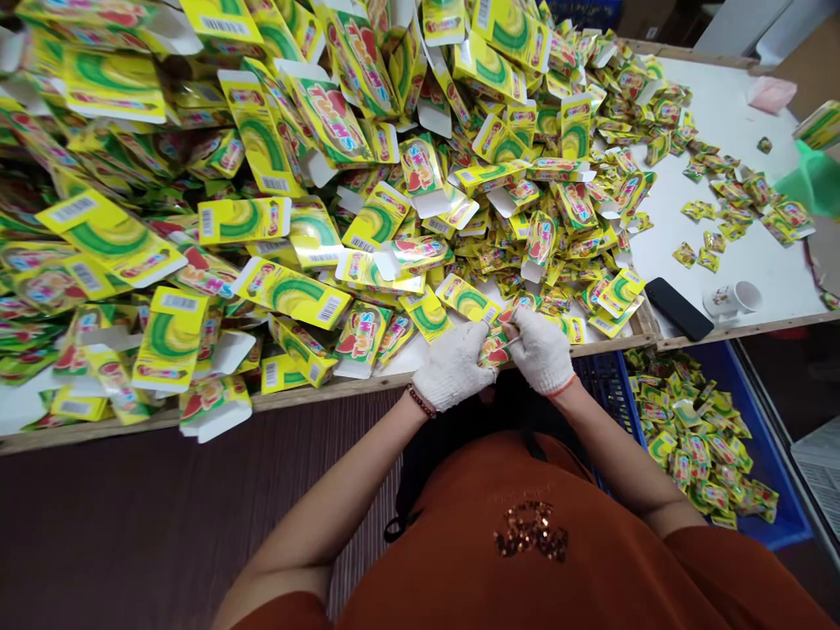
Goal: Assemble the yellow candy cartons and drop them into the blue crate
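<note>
Both my hands wear white knitted gloves and meet at the table's front edge. A small green and yellow candy box [495, 347] is between them. My left hand [456, 366] is closed around the box's left side. The fingertips of my right hand [542, 352] pinch together at its right end; exactly what they grip there is partly hidden. Just beyond my hands lie more yellow and green cartons, such as a flat-lying carton [467, 298] and a carton with red melon print [362, 337]. Some have white end flaps standing out.
A large heap of cartons [276, 293] and small wrapped candies [709, 259] covers much of the white table [780, 302]. To the right are a black phone [678, 309], a white mug [730, 300] and a green plastic container [810, 179]. Below stands a blue crate [784, 516] with filled packs.
</note>
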`<act>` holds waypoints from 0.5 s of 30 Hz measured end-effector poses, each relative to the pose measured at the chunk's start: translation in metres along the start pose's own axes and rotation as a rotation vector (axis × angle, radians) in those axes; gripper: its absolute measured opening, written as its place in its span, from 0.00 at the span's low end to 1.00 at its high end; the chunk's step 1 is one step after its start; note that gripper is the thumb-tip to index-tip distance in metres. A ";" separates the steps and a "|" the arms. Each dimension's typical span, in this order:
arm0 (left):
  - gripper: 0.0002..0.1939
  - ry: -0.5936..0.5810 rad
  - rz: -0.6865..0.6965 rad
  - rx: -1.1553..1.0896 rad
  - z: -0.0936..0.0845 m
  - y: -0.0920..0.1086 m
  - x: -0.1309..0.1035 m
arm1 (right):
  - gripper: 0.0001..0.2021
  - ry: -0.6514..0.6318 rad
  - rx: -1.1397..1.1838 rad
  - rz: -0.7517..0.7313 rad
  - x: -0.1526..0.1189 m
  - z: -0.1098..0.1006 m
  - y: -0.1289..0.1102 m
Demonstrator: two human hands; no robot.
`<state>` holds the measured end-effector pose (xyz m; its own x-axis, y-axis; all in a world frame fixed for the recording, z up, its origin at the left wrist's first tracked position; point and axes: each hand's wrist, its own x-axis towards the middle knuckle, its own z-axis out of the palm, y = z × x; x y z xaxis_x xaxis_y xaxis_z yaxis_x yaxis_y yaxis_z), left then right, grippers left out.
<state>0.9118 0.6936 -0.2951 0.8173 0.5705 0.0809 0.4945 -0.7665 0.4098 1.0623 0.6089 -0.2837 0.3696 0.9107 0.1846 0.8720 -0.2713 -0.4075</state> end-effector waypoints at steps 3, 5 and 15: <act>0.21 0.015 -0.053 0.030 0.002 0.000 -0.002 | 0.15 -0.052 0.164 -0.048 -0.004 -0.005 0.004; 0.22 0.040 -0.047 0.060 0.001 -0.001 -0.004 | 0.16 -0.058 0.340 -0.031 -0.005 -0.008 0.011; 0.23 0.204 -0.028 0.086 0.010 0.005 -0.006 | 0.12 -0.103 0.476 -0.019 -0.009 -0.015 0.002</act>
<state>0.9124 0.6832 -0.3023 0.7302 0.6334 0.2562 0.5469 -0.7666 0.3364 1.0654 0.5957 -0.2725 0.3003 0.9467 0.1165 0.6255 -0.1032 -0.7734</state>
